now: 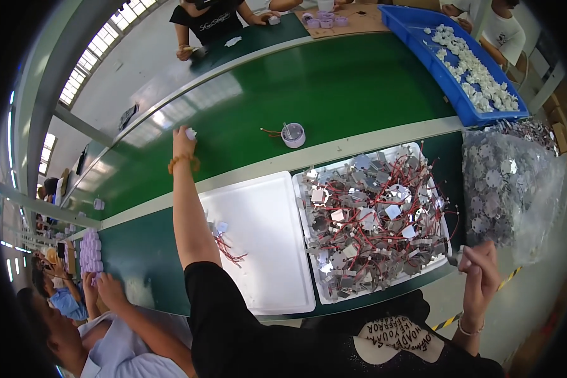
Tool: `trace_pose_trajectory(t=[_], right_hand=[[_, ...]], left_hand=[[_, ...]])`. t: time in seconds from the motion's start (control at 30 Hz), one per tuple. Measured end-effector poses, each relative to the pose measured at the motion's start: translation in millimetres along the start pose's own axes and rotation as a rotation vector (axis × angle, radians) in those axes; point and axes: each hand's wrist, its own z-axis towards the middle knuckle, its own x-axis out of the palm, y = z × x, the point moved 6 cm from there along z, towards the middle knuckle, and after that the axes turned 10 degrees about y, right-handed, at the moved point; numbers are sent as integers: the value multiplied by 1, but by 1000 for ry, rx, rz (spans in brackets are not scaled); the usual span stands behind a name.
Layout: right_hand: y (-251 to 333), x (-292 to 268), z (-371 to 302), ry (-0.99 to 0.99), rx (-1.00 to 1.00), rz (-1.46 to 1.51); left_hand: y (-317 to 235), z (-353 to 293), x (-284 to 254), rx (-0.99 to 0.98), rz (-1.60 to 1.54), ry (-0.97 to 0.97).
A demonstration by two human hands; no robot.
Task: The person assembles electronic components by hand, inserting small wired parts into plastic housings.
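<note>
My left arm reaches far out over the green conveyor belt (pixel 246 94). My left hand (pixel 184 143) is closed on a small whitish-lilac piece (pixel 191 133), mostly hidden by the fingers. To its right on the belt sits a round lilac cup (pixel 293 140) with a metal part and red wires in it. My right hand (pixel 481 271) is pinched at the right of the bench, beside a white tray (pixel 301 214) heaped with metal parts on red wires (pixel 372 220). At its fingertips shows a small grey metal part (pixel 455 257).
Left of the heaped tray lies a white tray (pixel 264 252) with a few wired parts (pixel 223 236). A clear bag of metal discs (pixel 491 189) and a blue bin (pixel 422 53) of white pieces stand at right. Co-workers sit across and at left, near stacked lilac cups (pixel 91 252).
</note>
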Motion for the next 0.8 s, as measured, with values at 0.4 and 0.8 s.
trace_pose_trajectory(t=[0.4, 0.8], right_hand=[[-7, 16, 24, 1, 61, 42], [-57, 58, 48, -53, 152, 78]], left_hand=[[-184, -165, -63, 142, -1157, 295], [-345, -380, -31, 128, -2234, 339]])
